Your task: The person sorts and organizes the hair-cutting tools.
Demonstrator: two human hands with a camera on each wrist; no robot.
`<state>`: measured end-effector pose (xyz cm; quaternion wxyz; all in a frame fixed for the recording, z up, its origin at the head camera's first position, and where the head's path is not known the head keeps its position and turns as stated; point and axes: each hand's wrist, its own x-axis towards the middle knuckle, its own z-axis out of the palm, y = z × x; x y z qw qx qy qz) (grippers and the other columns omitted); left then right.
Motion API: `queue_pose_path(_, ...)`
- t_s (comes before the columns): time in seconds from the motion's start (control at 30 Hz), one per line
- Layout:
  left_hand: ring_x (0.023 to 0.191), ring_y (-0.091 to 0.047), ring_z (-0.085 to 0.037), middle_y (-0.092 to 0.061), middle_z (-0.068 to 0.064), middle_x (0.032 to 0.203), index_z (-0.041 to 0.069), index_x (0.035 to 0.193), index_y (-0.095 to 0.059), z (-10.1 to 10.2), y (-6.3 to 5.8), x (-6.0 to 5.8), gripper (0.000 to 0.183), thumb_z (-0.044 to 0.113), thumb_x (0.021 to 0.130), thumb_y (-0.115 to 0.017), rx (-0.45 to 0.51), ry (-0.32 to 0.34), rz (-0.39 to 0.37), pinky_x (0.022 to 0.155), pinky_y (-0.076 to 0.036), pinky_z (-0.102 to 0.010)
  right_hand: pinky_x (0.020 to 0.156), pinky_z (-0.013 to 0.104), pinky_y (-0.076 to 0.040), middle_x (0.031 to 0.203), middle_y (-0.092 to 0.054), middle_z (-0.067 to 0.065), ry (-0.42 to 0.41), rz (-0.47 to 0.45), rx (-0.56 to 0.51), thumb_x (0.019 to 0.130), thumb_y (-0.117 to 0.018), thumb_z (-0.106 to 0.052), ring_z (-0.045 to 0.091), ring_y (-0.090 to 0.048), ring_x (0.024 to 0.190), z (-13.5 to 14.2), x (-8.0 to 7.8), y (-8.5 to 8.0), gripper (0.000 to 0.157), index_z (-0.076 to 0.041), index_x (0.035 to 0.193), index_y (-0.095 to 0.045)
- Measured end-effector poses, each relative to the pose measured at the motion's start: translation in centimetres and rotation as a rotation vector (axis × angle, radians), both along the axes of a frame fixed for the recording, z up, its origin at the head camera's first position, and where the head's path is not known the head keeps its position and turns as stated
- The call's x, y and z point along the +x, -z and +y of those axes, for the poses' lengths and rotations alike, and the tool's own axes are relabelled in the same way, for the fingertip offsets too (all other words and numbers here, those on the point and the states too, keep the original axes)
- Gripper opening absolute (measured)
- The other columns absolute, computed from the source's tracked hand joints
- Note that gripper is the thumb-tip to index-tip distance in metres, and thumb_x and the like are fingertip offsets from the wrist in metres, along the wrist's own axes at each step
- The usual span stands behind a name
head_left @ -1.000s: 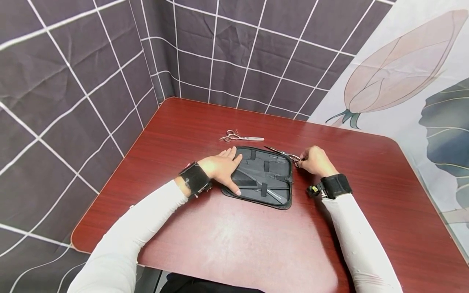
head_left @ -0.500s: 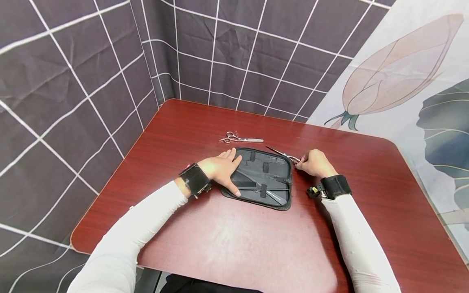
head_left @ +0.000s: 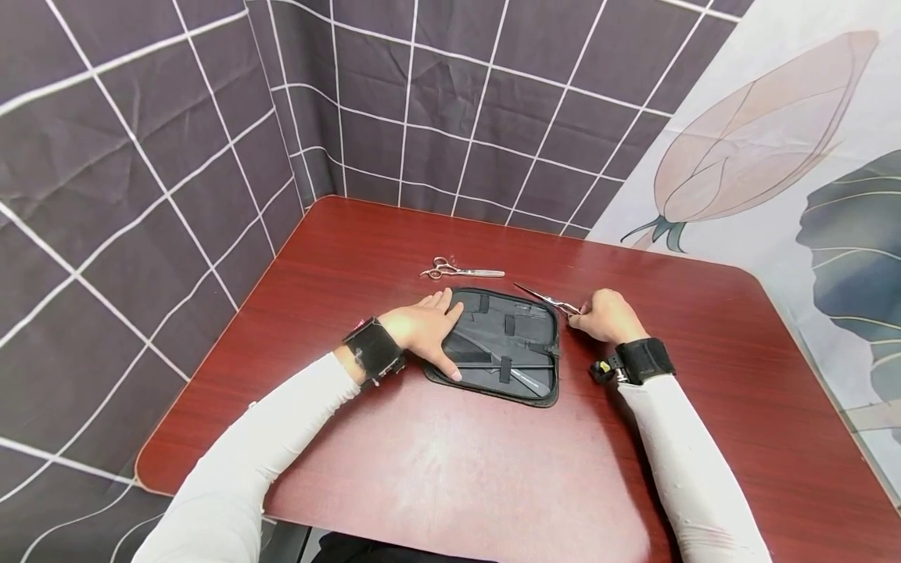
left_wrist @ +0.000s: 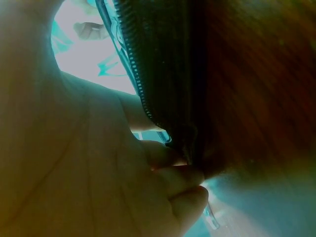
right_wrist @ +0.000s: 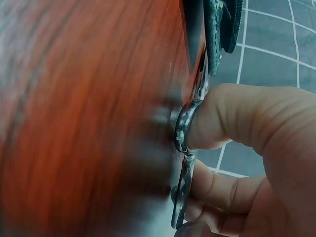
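A black zip case (head_left: 493,327) lies unfolded on the table, its inside facing up. My left hand (head_left: 422,328) rests on its left end with the fingers spread; the left wrist view shows fingertips (left_wrist: 185,182) right at the zipped edge (left_wrist: 133,54). My right hand (head_left: 608,317) pinches the handles of a pair of hairdressing scissors (head_left: 552,301) beside the case's upper right corner, blades pointing up and left. In the right wrist view, the thumb is at one finger ring (right_wrist: 183,126) of the scissors, close over the table.
Thinning shears (head_left: 464,270) lie on the table behind the case. A slim grey tool (head_left: 528,382) sits under an elastic strap (head_left: 505,369) inside the case. The reddish-brown table (head_left: 380,242) meets a dark, white-gridded curtain (head_left: 450,102) at the back.
The scissors have shifted slightly to the right and away from the case's edge with my right hand. My left hand and the case stay in place; the head view has tilted slightly.
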<state>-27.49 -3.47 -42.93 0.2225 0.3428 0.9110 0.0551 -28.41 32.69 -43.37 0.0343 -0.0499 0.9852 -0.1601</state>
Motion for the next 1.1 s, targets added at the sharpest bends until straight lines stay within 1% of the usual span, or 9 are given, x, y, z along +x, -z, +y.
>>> queue_pose_path(0.2, 0.162, -0.001, -0.040, 0.003, -0.030, 0.171, 0.003, 0.166, -0.011, 0.0, 0.1, 0.1, 0.134, 0.075, 0.075, -0.077, 0.003, 0.004, -0.004, 0.132, -0.007, -0.043, 0.051, 0.030, -0.035, 0.051, -0.042, -0.006, 0.009, -0.022, 0.007, 0.083, -0.074, -0.020, 0.017, -0.046, 0.053, 0.3, 0.3, -0.4, 0.034, -0.015, 0.054, -0.057)
queue_pose_path(0.4, 0.162, -0.001, -0.039, 0.004, -0.029, 0.171, 0.003, 0.167, -0.011, 0.0, 0.0, 0.1, 0.134, 0.075, 0.075, -0.077, 0.002, 0.001, -0.009, 0.132, -0.007, -0.043, 0.052, 0.031, -0.036, 0.055, -0.048, -0.006, -0.019, -0.009, 0.026, 0.082, -0.076, -0.023, 0.017, -0.048, 0.059, 0.4, 0.5, -1.7, 0.028, -0.014, 0.058, -0.064)
queue_pose_path(0.57, 0.162, -0.001, -0.039, 0.004, -0.029, 0.171, 0.003, 0.166, -0.011, 0.0, 0.1, 0.0, 0.134, 0.076, 0.075, -0.077, 0.005, 0.000, -0.008, 0.132, -0.007, -0.043, 0.055, 0.031, -0.037, 0.058, -0.056, -0.004, -0.049, 0.001, 0.024, 0.081, -0.076, -0.020, 0.018, -0.050, 0.062, 0.3, 0.9, -2.8, 0.022, -0.012, 0.062, -0.069)
queue_pose_path(0.73, 0.162, -0.001, -0.039, 0.004, -0.029, 0.172, 0.003, 0.166, -0.011, 0.0, 0.2, 0.0, 0.135, 0.076, 0.074, -0.077, 0.011, 0.000, -0.009, 0.132, -0.007, -0.043, 0.053, 0.031, -0.037, 0.058, -0.056, -0.004, -0.073, -0.019, 0.016, 0.080, -0.076, -0.019, 0.017, -0.049, 0.061, 0.1, 1.5, -3.8, 0.020, -0.012, 0.062, -0.069)
queue_pose_path(0.93, 0.162, -0.002, -0.039, 0.004, -0.028, 0.172, 0.004, 0.167, -0.011, -0.1, 0.4, 0.0, 0.135, 0.077, 0.074, -0.076, 0.006, 0.000, -0.006, 0.132, -0.007, -0.043, 0.052, 0.031, -0.038, 0.060, -0.057, -0.002, -0.101, -0.060, 0.028, 0.080, -0.076, -0.017, 0.018, -0.050, 0.060, -0.1, 2.2, -4.8, 0.017, -0.011, 0.066, -0.069)
queue_pose_path(1.1, 0.162, -0.001, -0.039, 0.004, -0.029, 0.171, 0.003, 0.167, -0.011, -0.1, 0.2, 0.0, 0.135, 0.076, 0.074, -0.077, 0.013, 0.000, -0.006, 0.132, -0.007, -0.043, 0.053, 0.031, -0.038, 0.059, -0.057, -0.003, -0.131, -0.079, 0.040, 0.079, -0.074, -0.014, 0.017, -0.049, 0.059, -0.1, 2.6, -5.4, 0.015, -0.012, 0.066, -0.068)
